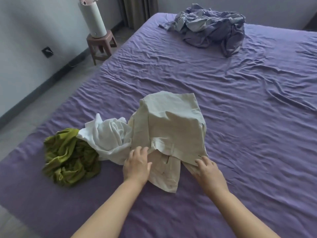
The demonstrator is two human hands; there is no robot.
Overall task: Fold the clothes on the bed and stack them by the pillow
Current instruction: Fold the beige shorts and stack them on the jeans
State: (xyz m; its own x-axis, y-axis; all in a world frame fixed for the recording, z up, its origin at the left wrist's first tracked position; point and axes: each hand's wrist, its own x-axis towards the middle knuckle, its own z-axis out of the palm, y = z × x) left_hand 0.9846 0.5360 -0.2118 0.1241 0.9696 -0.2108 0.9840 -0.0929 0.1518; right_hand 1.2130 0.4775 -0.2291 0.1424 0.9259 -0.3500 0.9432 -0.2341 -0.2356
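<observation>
Lying partly folded on the purple bed sheet (240, 100), a beige garment (171, 124) sits directly ahead of both hands, its long axis running away from the person toward the far side of the bed. Its near end splits into two flaps. The left hand (137, 164) rests flat on the left flap, fingers spread and relaxed, gripping nothing. The right hand (208, 170) lies on the right flap, fingertips curled at the cloth's edge; whether it pinches the fabric cannot be told. Both hands are about equally near. Touching the garment's left side is a crumpled white cloth (106, 136), and beyond that a bunched green garment (68, 158). Well apart, at the far end, lies a rumpled lavender heap (211, 30). No pillow is visible.
</observation>
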